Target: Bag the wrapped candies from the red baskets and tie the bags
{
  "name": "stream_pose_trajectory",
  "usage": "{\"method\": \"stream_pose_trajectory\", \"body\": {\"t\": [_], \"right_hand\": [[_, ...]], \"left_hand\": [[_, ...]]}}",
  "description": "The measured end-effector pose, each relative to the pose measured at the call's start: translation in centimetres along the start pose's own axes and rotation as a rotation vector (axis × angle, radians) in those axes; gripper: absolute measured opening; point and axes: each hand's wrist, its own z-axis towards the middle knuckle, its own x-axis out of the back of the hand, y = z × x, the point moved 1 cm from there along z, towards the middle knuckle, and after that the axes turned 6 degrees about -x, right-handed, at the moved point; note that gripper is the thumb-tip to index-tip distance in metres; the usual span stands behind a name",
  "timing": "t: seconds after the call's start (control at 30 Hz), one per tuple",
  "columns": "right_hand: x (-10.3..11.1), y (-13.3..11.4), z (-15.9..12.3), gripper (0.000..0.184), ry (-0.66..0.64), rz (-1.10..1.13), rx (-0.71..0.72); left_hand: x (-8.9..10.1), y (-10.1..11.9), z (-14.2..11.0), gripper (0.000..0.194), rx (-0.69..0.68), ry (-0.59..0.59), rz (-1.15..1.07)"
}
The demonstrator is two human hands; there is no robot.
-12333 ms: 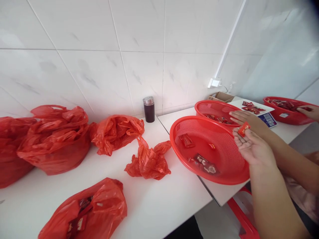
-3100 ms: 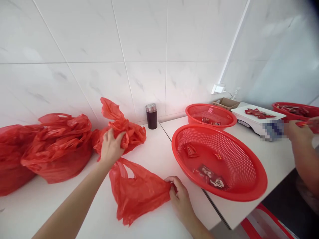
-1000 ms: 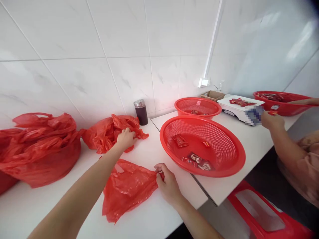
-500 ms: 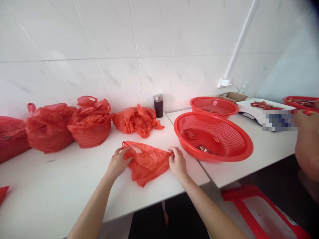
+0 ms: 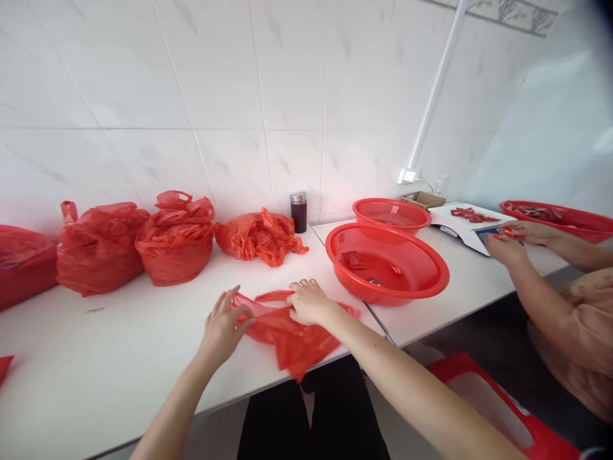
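A thin red plastic bag [image 5: 306,345] lies crumpled near the table's front edge, its mouth partly spread. My left hand [image 5: 225,326] is at the bag's left rim, thumb and fingers loosely curved with the film between them. Over the bag's upper middle, my right hand [image 5: 309,303] grips the film with bent fingers; its fingertips are partly hidden. Just right of the bag stands a red perforated basket [image 5: 431,275] with a few wrapped pieces [image 5: 355,260] inside.
Full red bags [image 5: 103,255] line the left back, beside a crumpled bag pile [image 5: 263,236] and a dark jar [image 5: 298,214]. A second red basket [image 5: 373,207] and a white scale [image 5: 443,214] stand at right. A co-worker's hands [image 5: 507,246] hold small packets. Below is a red stool [image 5: 479,383].
My right hand has moved left and over the bag from its right edge. The bag has shifted slightly right, its lower part swinging toward me. The view has turned right, showing more of the co-worker.
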Motion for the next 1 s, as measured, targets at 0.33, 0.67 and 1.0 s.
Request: {"method": "stream_pose_trajectory", "body": {"t": [0.33,0.67,1.0], "right_hand": [[8.3,2.3,-1.2,0.027,0.582,-0.082,-0.078],[5.5,1.8,-3.0,0.018,0.85,0.004,0.385],[5.7,2.3,-4.0,0.022,0.895,0.018,0.287]], "left_hand": [[9.9,1.1,1.0,0.021,-0.251,0.495,0.289],[6.7,6.2,-0.2,0.023,-0.414,0.345,0.195],[0.7,6.1,-0.1,0.041,0.003,-0.288,-0.44]]}}
